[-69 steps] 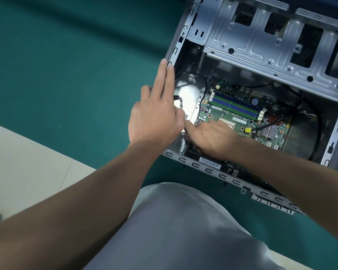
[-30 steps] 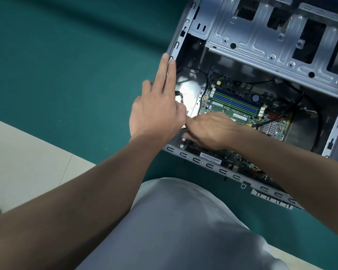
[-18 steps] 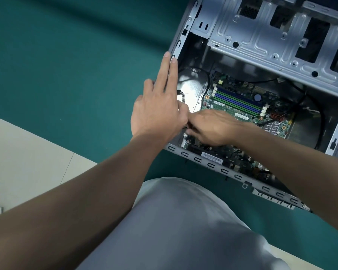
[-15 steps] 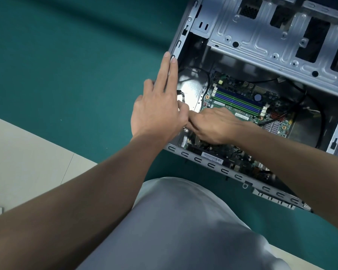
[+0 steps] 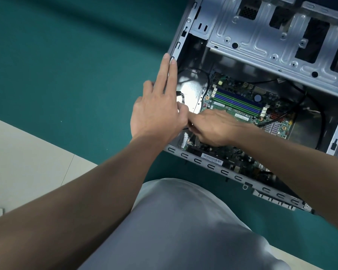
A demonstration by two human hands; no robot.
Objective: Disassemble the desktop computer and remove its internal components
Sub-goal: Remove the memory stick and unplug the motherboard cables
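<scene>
Case (image 5: pixel 209 165) lies open, upper right of frame. Left hand (image 5: pixel 156 115) flat on its left rim, grip wide, likely bracing. Right hand (image 5: pixel 213 128) at lower-left corner of board (image 5: pixel 240 102); grip hidden, cannot tell.

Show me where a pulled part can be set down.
Widest free patch: the teal mat left of the open grey metal computer case; the beige floor tiles bordering the mat's near edge too. Crowded: the green motherboard corner where the left hand and right hand meet.
</scene>
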